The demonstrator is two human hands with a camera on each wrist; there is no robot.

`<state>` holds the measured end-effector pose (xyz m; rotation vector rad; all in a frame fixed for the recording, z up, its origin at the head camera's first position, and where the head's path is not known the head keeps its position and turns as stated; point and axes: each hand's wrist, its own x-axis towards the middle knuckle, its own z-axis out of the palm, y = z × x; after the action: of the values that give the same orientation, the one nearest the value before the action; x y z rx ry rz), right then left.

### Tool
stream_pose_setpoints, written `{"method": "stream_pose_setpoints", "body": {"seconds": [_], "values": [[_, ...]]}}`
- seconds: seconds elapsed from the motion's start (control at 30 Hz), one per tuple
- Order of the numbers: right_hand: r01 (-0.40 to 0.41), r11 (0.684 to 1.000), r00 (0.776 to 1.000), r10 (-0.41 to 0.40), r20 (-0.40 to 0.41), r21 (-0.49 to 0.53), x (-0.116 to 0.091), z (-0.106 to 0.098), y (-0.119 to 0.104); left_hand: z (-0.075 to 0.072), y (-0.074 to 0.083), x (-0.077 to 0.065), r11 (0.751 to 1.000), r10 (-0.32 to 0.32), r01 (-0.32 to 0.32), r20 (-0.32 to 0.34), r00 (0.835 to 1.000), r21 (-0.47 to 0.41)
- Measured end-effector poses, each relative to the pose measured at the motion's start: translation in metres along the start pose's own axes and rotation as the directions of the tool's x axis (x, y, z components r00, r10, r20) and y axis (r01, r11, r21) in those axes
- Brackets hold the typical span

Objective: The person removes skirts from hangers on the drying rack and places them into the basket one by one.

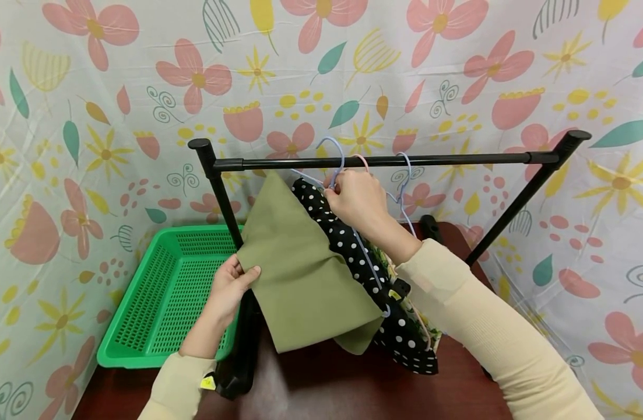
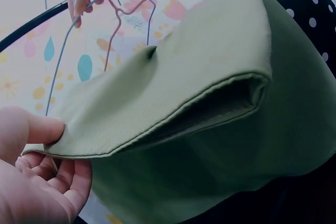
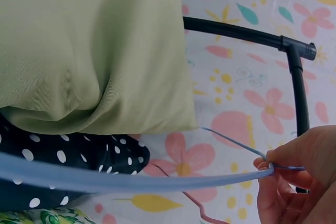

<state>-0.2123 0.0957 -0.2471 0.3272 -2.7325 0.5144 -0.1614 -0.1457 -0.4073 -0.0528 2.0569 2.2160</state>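
Note:
An olive-green cloth garment (image 1: 305, 286) with a stitched edge drapes over one side of a blue wire hanger (image 3: 131, 181). My left hand (image 1: 229, 286) pinches its left edge between thumb and fingers; up close, the left wrist view shows a gap along the folded edge (image 2: 194, 114). At the rack's bar, my right hand (image 1: 360, 198) pinches that hanger at its neck, just under the hook (image 1: 343, 154). Behind the green cloth hangs a black garment with white dots (image 1: 400, 335), mostly covered, and past it a floral one (image 3: 50, 217).
A black garment rack with a horizontal bar (image 1: 468, 159) stands on the dark red-brown table (image 1: 295, 388). A pink hanger (image 3: 194, 203) and another blue hanger (image 1: 408, 172) hang beside my right hand. At left sits a green perforated basket (image 1: 124, 350). A flower-print curtain (image 1: 158, 35) backs everything.

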Motion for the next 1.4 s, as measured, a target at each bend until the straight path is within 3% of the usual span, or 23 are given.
{"method": "stream_pose_setpoints", "body": {"seconds": [0.53,0.9,1.4], "values": [[0.043,0.999,0.999,-0.043,-0.020,0.000,0.001,0.006,-0.001,-0.024,0.026,-0.015,0.984,0.108,-0.110,0.024,0.994,0.137],[0.045,0.999,0.999,-0.044,-0.029,0.007,0.001,0.006,-0.005,-0.043,0.046,-0.030,0.935,0.179,-0.182,0.037,0.983,0.304],[0.051,0.998,0.998,-0.051,-0.037,0.022,0.000,0.005,-0.008,-0.057,0.063,-0.041,0.889,0.274,-0.258,0.012,0.962,0.379]]}}
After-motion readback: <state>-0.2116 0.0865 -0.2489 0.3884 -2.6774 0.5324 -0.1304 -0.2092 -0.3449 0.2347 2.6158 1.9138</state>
